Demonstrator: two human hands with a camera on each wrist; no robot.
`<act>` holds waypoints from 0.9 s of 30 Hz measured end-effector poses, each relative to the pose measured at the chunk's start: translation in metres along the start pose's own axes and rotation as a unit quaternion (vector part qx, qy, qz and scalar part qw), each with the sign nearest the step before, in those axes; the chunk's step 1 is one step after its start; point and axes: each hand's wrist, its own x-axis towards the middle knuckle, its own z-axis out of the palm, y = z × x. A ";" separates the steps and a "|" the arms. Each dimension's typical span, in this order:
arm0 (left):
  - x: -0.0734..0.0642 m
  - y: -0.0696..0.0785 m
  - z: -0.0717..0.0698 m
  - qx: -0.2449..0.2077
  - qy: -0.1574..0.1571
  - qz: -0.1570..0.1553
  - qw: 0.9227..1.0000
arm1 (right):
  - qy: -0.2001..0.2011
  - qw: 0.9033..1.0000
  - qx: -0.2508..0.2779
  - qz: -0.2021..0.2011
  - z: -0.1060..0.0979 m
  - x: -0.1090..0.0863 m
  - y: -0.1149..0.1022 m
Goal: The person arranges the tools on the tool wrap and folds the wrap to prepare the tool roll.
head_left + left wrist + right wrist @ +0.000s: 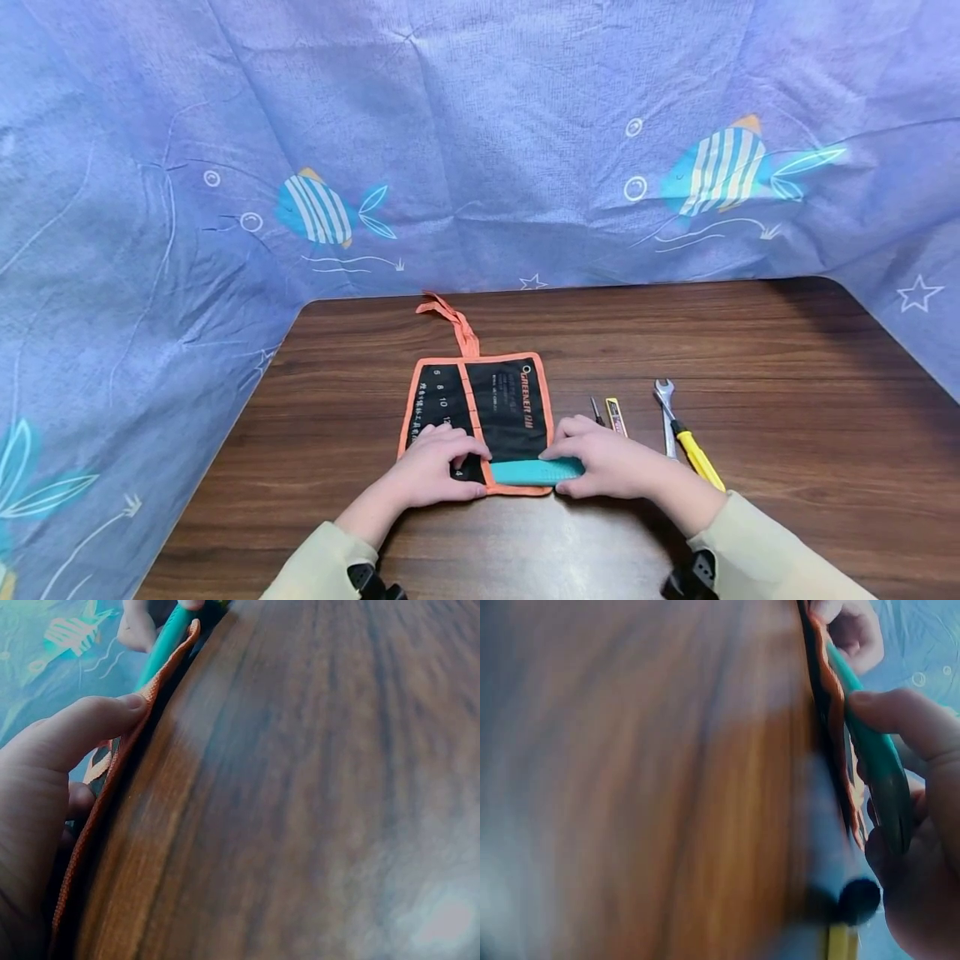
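Head view: black fabric pouch [513, 408] spread on the wood-grained worktop [787, 358], bound in orange; an orange tie [453, 321] trails beyond its far edge;
Lettering: GREENER in orange, running sideways on the right panel; 8 and 10 read on the left, smaller print too fine to make out;
Teal handle [517, 472]: smooth, long, rounded, right along the pouch's near edge;
Right grip [603, 458]: clamped on the teal handle;
Left grip [435, 467]: pinching the pouch's woven hem;
Off right: steel wrench [669, 437], yellow-handled screwdriver [699, 460] beside it
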 end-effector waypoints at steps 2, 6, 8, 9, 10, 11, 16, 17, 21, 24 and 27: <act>0.000 0.000 0.000 -0.001 -0.002 0.001 1.000 | 0.004 1.000 -0.003 0.002 0.002 0.003 -0.003; 0.000 -0.002 0.001 -0.002 -0.002 0.003 1.000 | 0.014 1.000 -0.014 0.004 0.006 0.007 -0.006; 0.001 -0.002 0.002 -0.002 -0.002 0.004 1.000 | 0.019 1.000 -0.023 0.008 0.007 0.006 -0.006; 0.001 -0.002 0.002 -0.002 -0.002 0.005 1.000 | 0.025 0.999 -0.027 0.005 0.007 0.005 -0.005; 0.002 -0.002 0.002 -0.003 -0.002 0.004 1.000 | 0.031 0.999 -0.032 0.008 0.006 0.003 -0.004; 0.002 -0.002 0.002 -0.005 -0.003 0.004 1.000 | 0.039 0.998 -0.038 0.008 0.005 0.001 -0.003; 0.000 -0.003 0.000 -0.011 0.003 -0.003 1.000 | 0.078 0.993 -0.084 -0.009 -0.006 -0.013 0.005; -0.001 -0.002 0.000 -0.010 0.005 -0.005 1.000 | 0.080 0.992 -0.094 -0.012 -0.008 -0.016 0.006; -0.005 0.000 -0.001 0.002 0.017 -0.009 1.000 | 0.079 0.989 -0.123 -0.024 -0.010 -0.021 0.009; -0.007 0.002 0.001 0.006 0.033 -0.005 0.999 | 0.080 0.988 -0.129 -0.032 -0.009 -0.022 0.010; -0.007 0.005 0.003 0.005 0.047 -0.003 0.999 | 0.084 0.988 -0.126 -0.041 -0.007 -0.022 0.009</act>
